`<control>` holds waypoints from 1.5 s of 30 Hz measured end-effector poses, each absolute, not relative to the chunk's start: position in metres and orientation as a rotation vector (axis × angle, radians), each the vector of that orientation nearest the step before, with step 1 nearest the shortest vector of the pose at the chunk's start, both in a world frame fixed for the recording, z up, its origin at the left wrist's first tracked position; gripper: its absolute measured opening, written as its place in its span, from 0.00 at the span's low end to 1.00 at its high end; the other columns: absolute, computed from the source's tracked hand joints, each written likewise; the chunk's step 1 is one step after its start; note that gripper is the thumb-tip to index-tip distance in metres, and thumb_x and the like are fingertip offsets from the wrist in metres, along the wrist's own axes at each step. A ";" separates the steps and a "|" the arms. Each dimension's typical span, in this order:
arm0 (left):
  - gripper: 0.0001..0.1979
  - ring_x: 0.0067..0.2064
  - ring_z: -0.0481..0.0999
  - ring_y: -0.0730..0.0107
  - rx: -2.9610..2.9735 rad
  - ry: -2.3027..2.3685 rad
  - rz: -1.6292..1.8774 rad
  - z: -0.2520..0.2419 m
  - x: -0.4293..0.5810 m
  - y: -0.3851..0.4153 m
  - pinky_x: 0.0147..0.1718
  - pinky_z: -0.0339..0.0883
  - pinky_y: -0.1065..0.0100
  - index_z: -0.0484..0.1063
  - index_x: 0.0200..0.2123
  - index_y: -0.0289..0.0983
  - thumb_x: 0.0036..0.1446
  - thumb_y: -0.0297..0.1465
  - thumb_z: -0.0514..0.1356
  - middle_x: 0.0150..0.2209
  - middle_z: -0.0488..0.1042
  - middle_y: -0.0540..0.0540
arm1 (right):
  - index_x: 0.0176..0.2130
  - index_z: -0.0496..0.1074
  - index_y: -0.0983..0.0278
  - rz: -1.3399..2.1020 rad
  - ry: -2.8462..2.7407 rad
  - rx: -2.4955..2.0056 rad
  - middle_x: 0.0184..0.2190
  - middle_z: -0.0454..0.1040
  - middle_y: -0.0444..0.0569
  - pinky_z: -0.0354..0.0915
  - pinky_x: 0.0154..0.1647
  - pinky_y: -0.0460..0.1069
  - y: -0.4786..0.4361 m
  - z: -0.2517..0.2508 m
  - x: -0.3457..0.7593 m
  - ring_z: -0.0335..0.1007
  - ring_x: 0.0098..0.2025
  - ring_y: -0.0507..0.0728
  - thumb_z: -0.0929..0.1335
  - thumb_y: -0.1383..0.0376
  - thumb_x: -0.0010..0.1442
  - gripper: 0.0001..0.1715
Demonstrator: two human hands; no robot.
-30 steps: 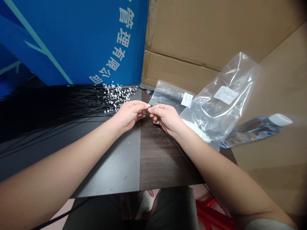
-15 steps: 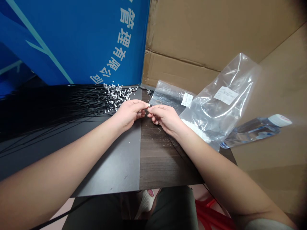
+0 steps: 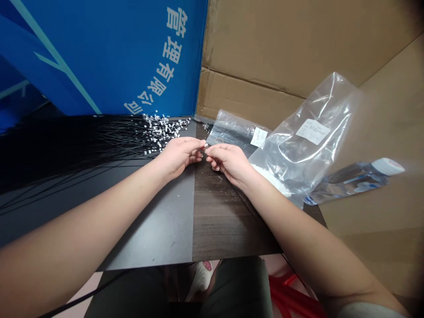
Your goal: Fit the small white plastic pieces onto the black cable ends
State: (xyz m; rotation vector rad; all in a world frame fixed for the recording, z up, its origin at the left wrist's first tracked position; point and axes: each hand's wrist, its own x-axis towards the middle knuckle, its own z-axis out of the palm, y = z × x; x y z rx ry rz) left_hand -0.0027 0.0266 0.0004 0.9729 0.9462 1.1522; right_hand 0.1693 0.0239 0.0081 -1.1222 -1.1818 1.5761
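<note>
Fingertips (image 3: 201, 142) of left hand (image 3: 179, 155) and right hand (image 3: 229, 161) pinch a white connector (image 3: 206, 145); just beyond, a clear bag (image 3: 236, 131) holds black wires.

White characters 管理有限公司 are running down the blue banner (image 3: 99, 57); the bag labels (image 3: 313, 131) are showing print too small to read

Notes off my feed: left hand (image 3: 179, 154) and right hand (image 3: 228, 161) bare. Forearms (image 3: 99, 221) uncovered along whole visible length. I make out pale grey sleeve hem (image 3: 374, 310) high on right arm, beyond desk (image 3: 215, 229) near right corner. Under desk near edge I see dark olive-grey trousers (image 3: 238, 287) and white open-toe slipper (image 3: 200, 279), with pink-painted toenail showing.
</note>
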 end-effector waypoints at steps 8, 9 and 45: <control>0.12 0.29 0.73 0.75 1.001 0.967 1.153 -0.001 -0.002 0.026 0.34 0.67 0.70 0.77 0.27 0.32 0.51 0.33 0.74 0.26 0.75 0.48 | 0.29 0.77 0.65 1.547 -1.221 -1.115 0.24 0.76 0.45 0.57 0.21 0.44 0.024 0.006 0.169 0.63 0.22 0.47 0.76 0.64 0.51 0.07; 0.12 0.29 0.73 0.75 1.005 0.973 1.154 -0.001 -0.002 0.026 0.35 0.67 0.70 0.77 0.27 0.33 0.51 0.33 0.74 0.26 0.75 0.48 | 0.29 0.77 0.65 1.531 -1.237 -1.115 0.24 0.77 0.45 0.57 0.22 0.44 0.024 0.006 0.170 0.64 0.22 0.47 0.76 0.64 0.51 0.07; 0.11 0.32 0.76 0.72 1.000 0.999 1.109 0.003 0.001 0.020 0.40 0.74 0.63 0.79 0.32 0.33 0.54 0.34 0.73 0.33 0.78 0.44 | 0.38 0.80 0.59 0.671 -1.842 -1.114 0.36 0.82 0.46 0.66 0.44 0.53 0.035 0.004 0.188 0.72 0.36 0.56 0.70 0.60 0.65 0.08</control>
